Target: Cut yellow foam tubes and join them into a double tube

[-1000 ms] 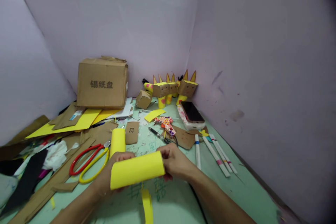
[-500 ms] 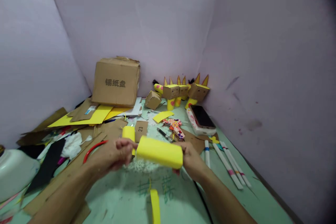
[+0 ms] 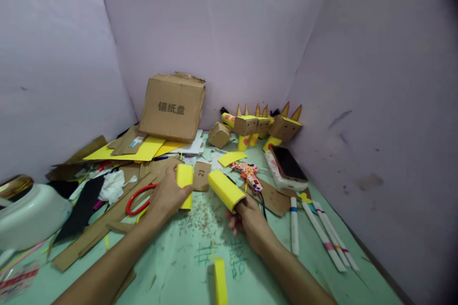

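Note:
My right hand [image 3: 246,219] grips a rolled yellow paper tube [image 3: 226,189] by its near end, pointing it away and to the left above the green table [image 3: 171,267]. My left hand [image 3: 165,196] rests on a second yellow tube [image 3: 185,182] that lies on the table, its fingers curled round it. The two tubes are apart. A narrow yellow paper strip [image 3: 220,286] lies close to me between my forearms.
Red-and-yellow scissors [image 3: 138,204] and cardboard scraps [image 3: 103,221] lie left. A cardboard box [image 3: 173,107] stands at the back, cardboard figures [image 3: 261,126] beside it. A phone [image 3: 288,164], white markers [image 3: 322,233], a patterned glue gun [image 3: 248,174] sit right. White pot [image 3: 28,214] far left.
My left hand let go of the tube held by both hands and moved onto the second tube on the table. My right hand turned its tube end-on. The view shifted left.

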`<state>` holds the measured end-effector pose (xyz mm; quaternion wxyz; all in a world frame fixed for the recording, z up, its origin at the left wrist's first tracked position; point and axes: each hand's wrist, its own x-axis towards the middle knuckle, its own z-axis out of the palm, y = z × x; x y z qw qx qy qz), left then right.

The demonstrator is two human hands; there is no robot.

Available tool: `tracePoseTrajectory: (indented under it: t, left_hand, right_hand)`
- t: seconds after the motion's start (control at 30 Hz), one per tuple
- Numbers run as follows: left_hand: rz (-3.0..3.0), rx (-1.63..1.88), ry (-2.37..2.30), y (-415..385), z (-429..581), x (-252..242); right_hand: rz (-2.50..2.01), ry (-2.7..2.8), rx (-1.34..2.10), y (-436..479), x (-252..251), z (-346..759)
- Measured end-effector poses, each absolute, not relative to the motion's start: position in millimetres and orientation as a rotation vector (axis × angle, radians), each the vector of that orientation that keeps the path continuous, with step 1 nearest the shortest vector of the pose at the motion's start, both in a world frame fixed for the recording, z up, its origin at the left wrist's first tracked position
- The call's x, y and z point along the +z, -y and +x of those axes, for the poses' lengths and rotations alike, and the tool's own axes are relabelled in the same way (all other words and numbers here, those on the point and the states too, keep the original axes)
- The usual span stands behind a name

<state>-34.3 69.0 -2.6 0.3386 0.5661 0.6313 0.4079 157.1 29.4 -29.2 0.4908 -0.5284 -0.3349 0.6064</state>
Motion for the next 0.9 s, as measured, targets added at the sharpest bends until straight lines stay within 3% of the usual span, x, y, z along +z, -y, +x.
tracePoseTrajectory:
  t: [0.33,0.7,0.9]
  left_hand:
    - [0.781,1.31,-0.849,-35.5,17.9,-6.3]
    - [0.739,1.285,-0.736,-23.2,24.7,-0.7]
    - [0.662,1.235,-0.79,-26.8,21.8,0.7]
  right_hand:
    - [-0.914,0.704,1.499,-15.7,-25.5,136.8]
    - [-1.116,0.8,1.514,-12.3,-32.4,136.6]
    - [-1.193,0.747,1.687,-14.3,-29.5,137.6]
